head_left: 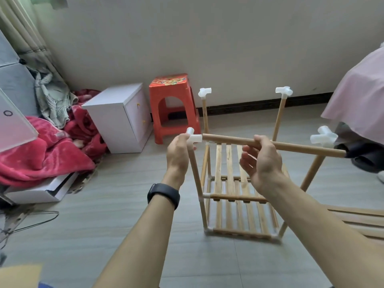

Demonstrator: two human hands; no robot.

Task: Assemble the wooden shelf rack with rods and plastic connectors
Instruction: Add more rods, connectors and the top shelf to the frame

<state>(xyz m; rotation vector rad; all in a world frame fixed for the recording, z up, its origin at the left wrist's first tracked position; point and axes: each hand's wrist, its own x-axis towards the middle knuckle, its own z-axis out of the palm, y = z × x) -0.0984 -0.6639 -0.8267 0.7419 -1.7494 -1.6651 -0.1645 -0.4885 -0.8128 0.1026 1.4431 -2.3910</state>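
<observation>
Two hands, held apart, work above the rack (239,197), which stands on the floor below them. The left hand (178,154) grips a connector (194,137) atop the near-left post. The right hand (261,161) holds the rod (301,147), whose left end seems seated in that connector; its other end lies just under a second connector (324,138).

Matt wooden rod (291,146), glossy plastic connector (195,138)

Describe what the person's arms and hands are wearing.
The left forearm and right forearm are bare, no sleeves in view. The left hand and right hand are ungloved, no rings visible. A black wristband, like a fitness tracker, circles the left wrist; the right wrist is bare.
</observation>
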